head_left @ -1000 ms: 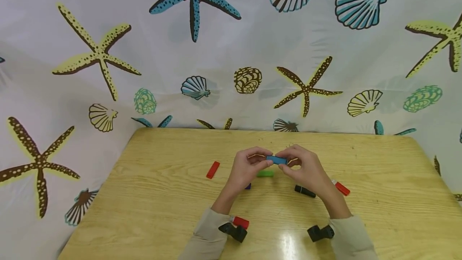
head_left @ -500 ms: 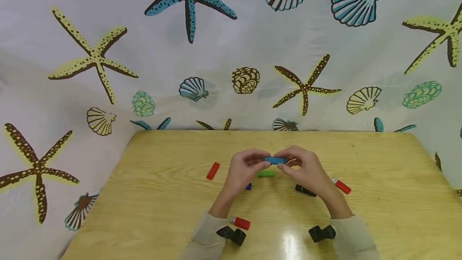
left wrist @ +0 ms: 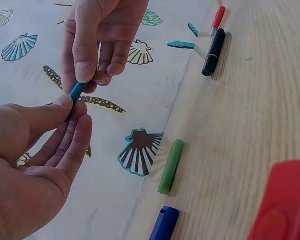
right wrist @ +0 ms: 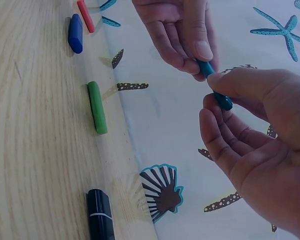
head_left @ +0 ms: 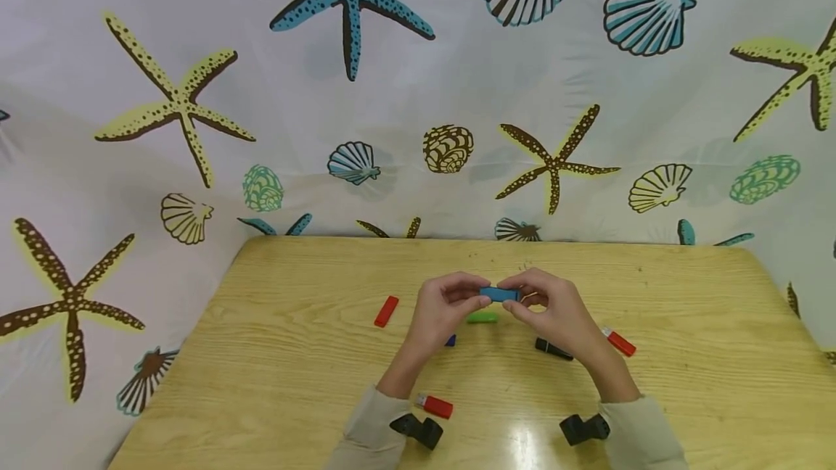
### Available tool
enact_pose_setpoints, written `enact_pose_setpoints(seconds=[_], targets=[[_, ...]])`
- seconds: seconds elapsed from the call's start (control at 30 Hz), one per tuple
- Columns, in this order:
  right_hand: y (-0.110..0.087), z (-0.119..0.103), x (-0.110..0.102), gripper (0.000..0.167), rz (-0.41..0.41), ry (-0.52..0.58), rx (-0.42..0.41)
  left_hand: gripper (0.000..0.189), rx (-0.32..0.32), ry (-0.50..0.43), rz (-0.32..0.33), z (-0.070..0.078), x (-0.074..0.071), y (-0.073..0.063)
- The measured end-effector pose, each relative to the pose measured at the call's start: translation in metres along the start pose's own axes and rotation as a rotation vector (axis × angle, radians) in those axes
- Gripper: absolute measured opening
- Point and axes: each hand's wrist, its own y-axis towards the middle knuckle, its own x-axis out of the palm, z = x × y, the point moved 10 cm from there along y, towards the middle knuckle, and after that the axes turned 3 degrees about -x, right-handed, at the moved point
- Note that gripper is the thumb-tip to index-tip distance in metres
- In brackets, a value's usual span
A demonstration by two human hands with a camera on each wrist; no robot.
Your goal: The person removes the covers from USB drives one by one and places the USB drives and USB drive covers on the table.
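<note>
Above the table, a small blue USB stick (head_left: 499, 294) is held between both hands, roughly level. My left hand (head_left: 436, 316) pinches one end with thumb and fingertips. The thumb and fingers of my right hand (head_left: 555, 310) grip the other end, which shows a darker tip in the right wrist view. Fingertips cover parts of the stick, so I cannot tell whether a cap is on it. Beneath the hands lies a green stick (head_left: 482, 318). A dark blue stick (head_left: 451, 341) is partly hidden by the left wrist, and a black one with a pale band (head_left: 553, 349) lies by the right.
On the wooden table (head_left: 287, 354), a red USB stick with its metal plug bare (head_left: 436, 406) lies near the left sleeve. Another red one (head_left: 620, 343) is beyond the right wrist. A plain red piece (head_left: 387, 312) lies left of the hands. A patterned cloth (head_left: 405, 93) hangs behind.
Over the last second the blue USB stick has gone from slightly tilted to nearly level in my hands. Both hands stay in almost the same place, and the view shifts a little.
</note>
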Motion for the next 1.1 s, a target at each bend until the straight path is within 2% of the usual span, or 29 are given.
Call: enact_pose_setpoints(seconds=[0.43, 0.77, 1.1], targets=[[-0.001, -0.006, -0.004, 0.021, -0.001, 0.009, -0.019, 0.019, 0.022, 0.018, 0.006, 0.004, -0.002, -0.002], [0.000, -0.010, -0.007, 0.022, 0.019, 0.005, -0.055, 0.019, 0.070, 0.008, 0.003, 0.009, -0.004, -0.001], [0.000, -0.011, -0.009, 0.023, 0.040, -0.006, -0.080, 0.018, 0.052, 0.023, 0.012, 0.008, -0.005, -0.001]])
